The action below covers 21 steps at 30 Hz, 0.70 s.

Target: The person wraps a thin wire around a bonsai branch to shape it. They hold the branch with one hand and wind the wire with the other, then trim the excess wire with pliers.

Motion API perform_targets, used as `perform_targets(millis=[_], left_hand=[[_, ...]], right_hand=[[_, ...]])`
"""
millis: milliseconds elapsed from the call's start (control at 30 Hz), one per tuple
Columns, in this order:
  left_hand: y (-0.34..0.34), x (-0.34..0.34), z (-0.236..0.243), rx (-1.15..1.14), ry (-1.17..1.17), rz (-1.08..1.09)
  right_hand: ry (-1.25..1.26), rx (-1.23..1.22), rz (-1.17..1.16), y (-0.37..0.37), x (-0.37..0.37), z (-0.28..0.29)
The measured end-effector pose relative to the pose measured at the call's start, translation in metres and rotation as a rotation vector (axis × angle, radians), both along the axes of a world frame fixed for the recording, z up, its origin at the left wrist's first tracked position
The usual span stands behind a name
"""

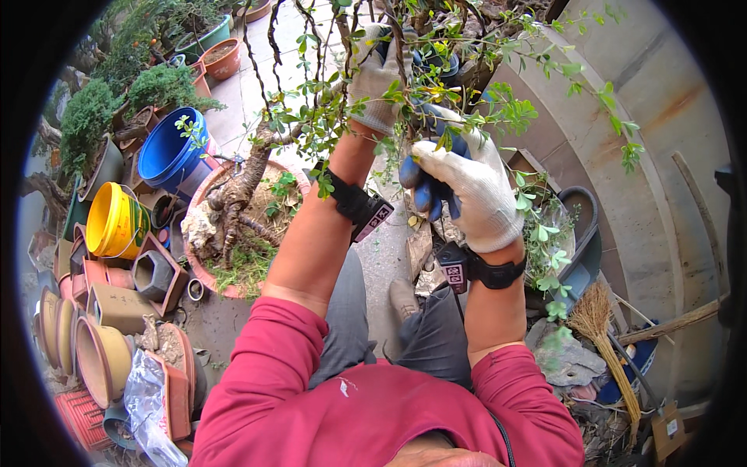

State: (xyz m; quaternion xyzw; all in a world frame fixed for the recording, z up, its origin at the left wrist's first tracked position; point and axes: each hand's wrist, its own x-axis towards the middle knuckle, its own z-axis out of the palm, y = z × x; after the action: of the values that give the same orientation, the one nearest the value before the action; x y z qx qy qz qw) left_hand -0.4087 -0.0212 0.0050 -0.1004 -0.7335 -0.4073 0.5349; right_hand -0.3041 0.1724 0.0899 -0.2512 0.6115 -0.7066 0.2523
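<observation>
My left hand (pixel 377 89), in a white work glove with blue-coated fingers, reaches up among the leafy branches of a small potted tree (pixel 253 175). Its fingers look curled round a thin branch (pixel 400 50), partly hidden by leaves. Close by on the right, my right hand (pixel 471 183) wears a matching glove. Its blue fingers are bent inward beside hanging green twigs (pixel 447 138); whatever lies inside them is hidden. The tree's gnarled trunk rises from a round pinkish pot (pixel 189 241) with moss and a pale rock, left of my left forearm.
On the left stand a blue bucket (pixel 167 156), a yellow bucket (pixel 109 222) and several stacked pots (pixel 101 354). A straw broom (pixel 595 315) leans at the right near grey rocks (pixel 560 354). A curved wall (pixel 646 101) bounds the right side.
</observation>
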Motion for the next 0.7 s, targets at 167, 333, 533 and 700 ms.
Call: perform_targets(millis=[167,333,533,700], left_hand=[[0.002,-0.006,-0.001,0.117,-0.005,-0.103],[0.003,-0.012,0.000,0.290,0.005,-0.282],[0.000,-0.013,0.008,0.580,0.021,-0.575],[-0.005,-0.009,0.010,0.722,0.044,-0.719]], right_hand=[[0.055,0.009,-0.095,0.012,0.007,0.009],[-0.144,-0.381,-0.055,0.018,-0.005,0.002],[-0.316,-0.537,-0.165,0.020,-0.030,-0.010],[-0.093,-0.159,-0.272,0.040,-0.017,-0.009]])
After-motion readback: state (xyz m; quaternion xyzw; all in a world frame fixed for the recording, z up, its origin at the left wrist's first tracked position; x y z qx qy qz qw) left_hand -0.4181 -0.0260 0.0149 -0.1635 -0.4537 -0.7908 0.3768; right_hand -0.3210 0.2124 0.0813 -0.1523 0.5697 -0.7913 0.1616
